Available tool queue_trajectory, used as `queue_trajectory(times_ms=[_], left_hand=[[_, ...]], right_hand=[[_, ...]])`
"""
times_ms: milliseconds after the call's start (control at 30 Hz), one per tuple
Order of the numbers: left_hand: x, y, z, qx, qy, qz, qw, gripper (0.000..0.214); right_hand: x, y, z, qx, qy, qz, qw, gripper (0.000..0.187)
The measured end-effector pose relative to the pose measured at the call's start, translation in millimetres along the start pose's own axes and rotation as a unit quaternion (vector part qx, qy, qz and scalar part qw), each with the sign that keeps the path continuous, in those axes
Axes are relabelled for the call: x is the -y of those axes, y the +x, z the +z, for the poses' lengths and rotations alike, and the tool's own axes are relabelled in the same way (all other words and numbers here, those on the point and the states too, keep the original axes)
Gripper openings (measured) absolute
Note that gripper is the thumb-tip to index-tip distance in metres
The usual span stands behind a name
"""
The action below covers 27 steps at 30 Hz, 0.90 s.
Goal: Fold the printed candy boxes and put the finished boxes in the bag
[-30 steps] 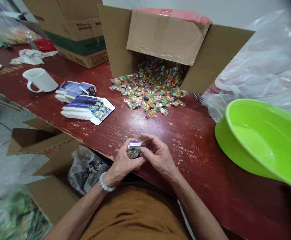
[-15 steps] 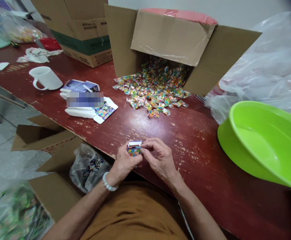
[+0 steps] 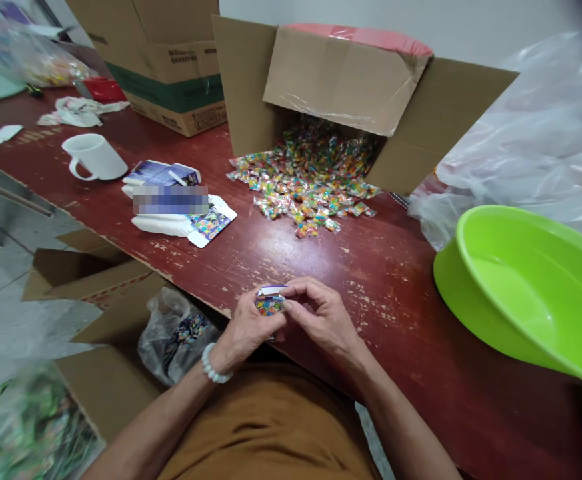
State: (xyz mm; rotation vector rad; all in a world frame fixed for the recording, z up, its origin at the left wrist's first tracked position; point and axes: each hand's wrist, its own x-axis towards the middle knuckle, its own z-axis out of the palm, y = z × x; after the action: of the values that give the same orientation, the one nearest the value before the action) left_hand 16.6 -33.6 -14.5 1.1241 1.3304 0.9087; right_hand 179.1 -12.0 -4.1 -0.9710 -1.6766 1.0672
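Observation:
Near the table's front edge, my left hand (image 3: 253,323) is wrapped round a small printed candy box (image 3: 269,307), its top end facing away from me. My right hand (image 3: 318,313) pinches at the box's upper right corner, thumb and forefinger at the white top flap. Whether those fingertips grip the flap or only touch it is hard to make out. Beyond my hands, small clear packets of colourful candy (image 3: 315,207) spill out of a cardboard box lying on its side. Flattened blue printed boxes (image 3: 211,223) lie in a stack to the left.
A white mug (image 3: 95,159) and a closed carton (image 3: 171,80) stand at the left. The tipped cardboard box (image 3: 341,80) is at the back, a green basin (image 3: 501,293) at the right. Below the left edge, an open carton (image 3: 105,380) holds a plastic bag of dark packets (image 3: 185,337).
The white flap at the box's top looks lower and more folded over than before. Both hands stay in nearly the same place; the view has shifted slightly.

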Motion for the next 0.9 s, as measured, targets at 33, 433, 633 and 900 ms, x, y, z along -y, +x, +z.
queue_trajectory(times_ms=[33, 433, 633, 900], left_hand=[[-1.0, 0.1, 0.1, 0.001, -0.005, -0.003, 1.000, 0.018], [-6.1, -3.6, 8.4, 0.026, -0.104, -0.043, 0.993, 0.017], [-5.6, -5.6, 9.3, 0.025, -0.074, -0.023, 0.997, 0.022], [8.4, 3.9, 2.0, 0.028, 0.055, 0.124, 0.990, 0.024]], right_hand=[[-0.6, -0.9, 1.1, -0.001, 0.026, 0.021, 0.999, 0.009], [-6.1, -5.6, 7.8, -0.051, -0.028, -0.043, 0.997, 0.016], [-5.9, -7.3, 5.2, -0.059, -0.125, -0.118, 0.983, 0.026], [6.7, -6.4, 0.4, 0.054, -0.239, -0.114, 0.963, 0.024]])
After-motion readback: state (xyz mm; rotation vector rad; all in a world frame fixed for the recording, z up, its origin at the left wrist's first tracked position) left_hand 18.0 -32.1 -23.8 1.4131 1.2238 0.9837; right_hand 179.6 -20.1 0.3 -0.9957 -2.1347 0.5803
